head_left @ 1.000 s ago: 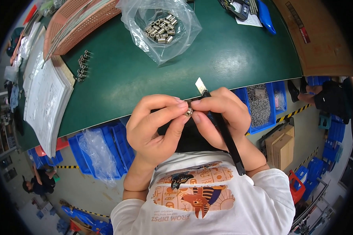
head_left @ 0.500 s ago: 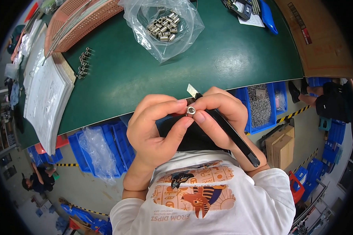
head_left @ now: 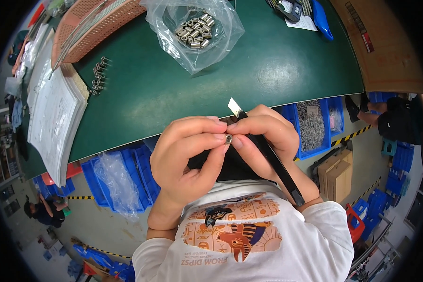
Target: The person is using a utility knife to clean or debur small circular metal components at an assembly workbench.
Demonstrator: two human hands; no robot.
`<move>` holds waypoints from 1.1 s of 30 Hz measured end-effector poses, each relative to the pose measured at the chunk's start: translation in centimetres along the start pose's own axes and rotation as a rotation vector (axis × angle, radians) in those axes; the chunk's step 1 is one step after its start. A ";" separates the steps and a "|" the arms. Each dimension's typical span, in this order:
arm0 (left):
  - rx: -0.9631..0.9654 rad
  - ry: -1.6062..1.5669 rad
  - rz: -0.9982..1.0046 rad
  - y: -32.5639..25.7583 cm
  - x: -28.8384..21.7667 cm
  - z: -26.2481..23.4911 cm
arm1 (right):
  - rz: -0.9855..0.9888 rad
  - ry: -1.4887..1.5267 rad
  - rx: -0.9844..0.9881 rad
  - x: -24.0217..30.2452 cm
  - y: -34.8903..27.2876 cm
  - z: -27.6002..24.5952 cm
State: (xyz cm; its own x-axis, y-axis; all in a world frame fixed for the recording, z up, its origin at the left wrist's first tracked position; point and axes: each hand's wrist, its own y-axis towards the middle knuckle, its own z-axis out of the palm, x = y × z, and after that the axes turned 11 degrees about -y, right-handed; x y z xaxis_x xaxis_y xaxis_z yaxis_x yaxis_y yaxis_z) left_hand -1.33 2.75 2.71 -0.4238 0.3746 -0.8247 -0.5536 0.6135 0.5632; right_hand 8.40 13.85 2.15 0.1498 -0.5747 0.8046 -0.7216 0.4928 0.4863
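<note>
Between the thumb and fingertips of my left hand (head_left: 188,152) is a small silvery metal sleeve (head_left: 228,139), its round opening turned toward me. My right hand (head_left: 268,136) is closed around a black utility knife (head_left: 272,157), whose pale blade (head_left: 234,106) points up and away past the fingers. The right thumb and index fingertip come right up to the sleeve; whether they touch it I cannot tell. Both hands are just off the near edge of the green table (head_left: 221,89). Farther off, a clear plastic bag (head_left: 225,44) holds a heap of similar metal sleeves (head_left: 195,32).
Several small metal parts with rings (head_left: 98,77) lie in a row at left. Beside them are a stack of papers (head_left: 56,113) and a pink basket (head_left: 96,28). Blue bins (head_left: 310,152) stand below the table edge; a cardboard box (head_left: 385,61) is at far right.
The metal sleeve has tilted in my left fingertips, and my right fingertips have shifted off its face. The knife has moved slightly right.
</note>
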 end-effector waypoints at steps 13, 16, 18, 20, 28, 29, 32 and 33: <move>-0.037 0.070 -0.006 -0.4 -0.2 0.3 | -0.005 0.017 0.000 0.1 -0.2 0.1; -0.053 0.084 -0.001 -0.9 0.3 0.3 | 0.039 0.057 0.047 0.5 0.1 0.0; 0.002 0.143 0.045 -0.8 0.2 0.2 | 0.090 0.068 0.078 0.3 -0.2 -0.1; 0.059 0.200 0.091 -0.9 0.1 0.3 | 0.142 0.080 0.107 0.3 -0.4 -0.2; -0.032 -0.709 -0.556 -2.0 0.3 0.0 | 0.070 0.010 0.129 0.2 0.3 -0.7; -0.031 -0.709 -0.556 -2.0 0.4 0.0 | 0.070 0.010 0.128 0.3 0.2 -0.7; -0.049 -0.827 -0.617 -2.2 0.5 0.1 | 0.112 -0.004 0.180 0.5 0.3 -0.8; -0.082 -0.895 -0.669 -2.2 0.4 0.2 | 0.078 -0.023 0.180 0.6 0.3 -0.7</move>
State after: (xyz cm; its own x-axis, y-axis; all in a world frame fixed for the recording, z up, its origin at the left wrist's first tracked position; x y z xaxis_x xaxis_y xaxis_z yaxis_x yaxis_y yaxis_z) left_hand -0.17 1.71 1.14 0.6268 0.3722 -0.6846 -0.5366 0.8432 -0.0329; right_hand 8.78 14.15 3.00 0.0749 -0.5550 0.8285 -0.8398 0.4130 0.3525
